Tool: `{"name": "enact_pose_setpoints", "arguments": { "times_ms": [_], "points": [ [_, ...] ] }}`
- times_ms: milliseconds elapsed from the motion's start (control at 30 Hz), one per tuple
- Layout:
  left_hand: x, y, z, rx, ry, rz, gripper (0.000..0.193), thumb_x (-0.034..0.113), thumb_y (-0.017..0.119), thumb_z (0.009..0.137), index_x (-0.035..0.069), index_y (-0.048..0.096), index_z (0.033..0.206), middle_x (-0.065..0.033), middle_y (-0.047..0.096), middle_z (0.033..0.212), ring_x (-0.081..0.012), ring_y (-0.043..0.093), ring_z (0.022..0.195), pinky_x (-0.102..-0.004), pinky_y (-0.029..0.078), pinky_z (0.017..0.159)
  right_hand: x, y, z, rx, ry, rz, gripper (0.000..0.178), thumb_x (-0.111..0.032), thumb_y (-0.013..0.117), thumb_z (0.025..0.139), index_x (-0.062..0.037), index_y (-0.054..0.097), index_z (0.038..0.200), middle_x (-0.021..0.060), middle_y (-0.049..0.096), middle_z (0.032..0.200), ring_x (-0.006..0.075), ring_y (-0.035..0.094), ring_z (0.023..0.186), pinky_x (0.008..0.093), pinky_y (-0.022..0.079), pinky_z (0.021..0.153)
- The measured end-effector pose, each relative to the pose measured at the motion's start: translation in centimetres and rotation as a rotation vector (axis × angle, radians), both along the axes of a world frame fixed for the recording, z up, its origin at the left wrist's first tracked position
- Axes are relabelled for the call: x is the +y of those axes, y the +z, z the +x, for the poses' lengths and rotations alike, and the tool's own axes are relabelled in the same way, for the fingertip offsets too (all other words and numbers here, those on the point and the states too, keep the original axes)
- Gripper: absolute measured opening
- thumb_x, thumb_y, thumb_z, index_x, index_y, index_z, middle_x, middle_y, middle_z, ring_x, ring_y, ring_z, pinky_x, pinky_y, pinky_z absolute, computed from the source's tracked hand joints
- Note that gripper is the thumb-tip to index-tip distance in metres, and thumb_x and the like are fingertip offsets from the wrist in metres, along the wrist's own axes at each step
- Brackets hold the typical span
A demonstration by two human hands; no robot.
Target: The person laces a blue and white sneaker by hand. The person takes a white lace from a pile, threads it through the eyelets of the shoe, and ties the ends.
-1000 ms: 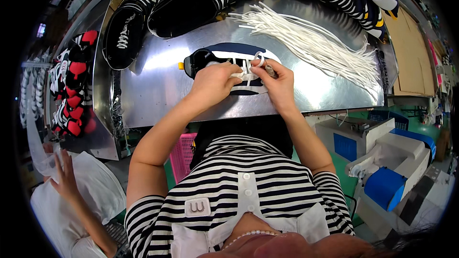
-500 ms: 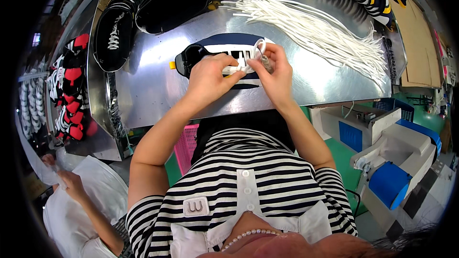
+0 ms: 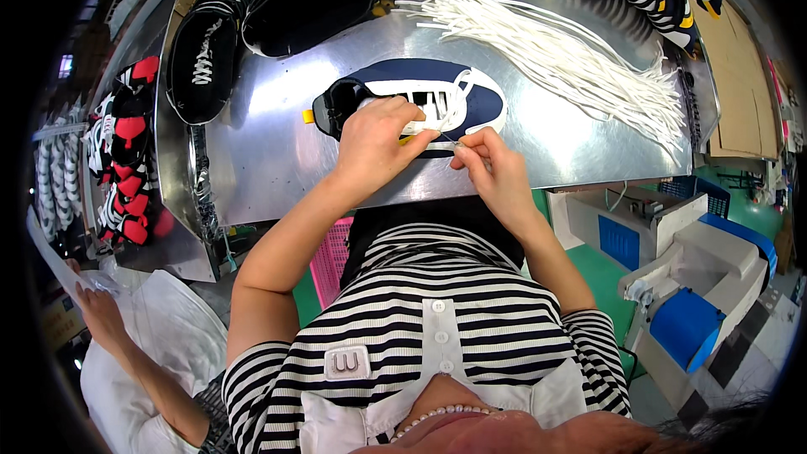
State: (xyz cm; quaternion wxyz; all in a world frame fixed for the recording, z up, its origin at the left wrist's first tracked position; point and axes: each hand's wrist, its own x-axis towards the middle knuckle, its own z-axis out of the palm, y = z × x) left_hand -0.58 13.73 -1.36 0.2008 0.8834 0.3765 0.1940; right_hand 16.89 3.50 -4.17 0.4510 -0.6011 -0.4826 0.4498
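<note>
On the shiny metal worktable, head view:
Shoe: a navy-and-white low sneaker lay on its side near the front edge, eyelets turned up for reach.
Left hand: rested on the sneaker, fingers curled, pinning it and pinching the thin white shoelace.
Right hand: thumb and forefinger closed on the lace tip, just beside the shoe.
Supply: loose bundle of white laces behind it.
Containers: pink slatted crate under the table, contents hidden.

Bright, even overhead light; soft glare on the steel table; sharp centre; fisheye bending and dark vignette at the rim
</note>
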Motion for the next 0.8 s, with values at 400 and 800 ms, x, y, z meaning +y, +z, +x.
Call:
{"name": "enact_pose_setpoints", "arguments": {
  "times_ms": [400, 800],
  "points": [
    [-1.8, -0.6, -0.5, -0.141, -0.188, 0.095, 0.018, 0.012, 0.075, 0.075, 0.003, 0.063, 0.085, -0.0115, 0.055, 0.073, -0.0303, 0.055, 0.067, -0.0384, 0.043, 0.057, 1.6, -1.8, -2.3, 0.126, -0.049, 0.035, 0.019, -0.01, 0.059, 0.093, 0.0011, 0.044, 0.096, 0.0138, 0.068, 0.073, 0.0237, 0.069, 0.07, 0.0324, 0.051, 0.064],
    [-3.3, 0.2, -1.8, -0.038, -0.322, 0.437, 0.016, 0.013, 0.072, 0.071, 0.007, 0.062, 0.081, -0.0028, 0.051, 0.071, -0.0192, 0.054, 0.068, -0.0318, 0.042, 0.058, 0.4, 5.9, 1.1, -0.372, 0.23, 0.405, 0.024, -0.003, 0.059, 0.084, -0.0024, 0.06, 0.108, 0.0159, 0.069, 0.092, 0.0292, 0.069, 0.078, 0.0361, 0.054, 0.069]
  ]
}}
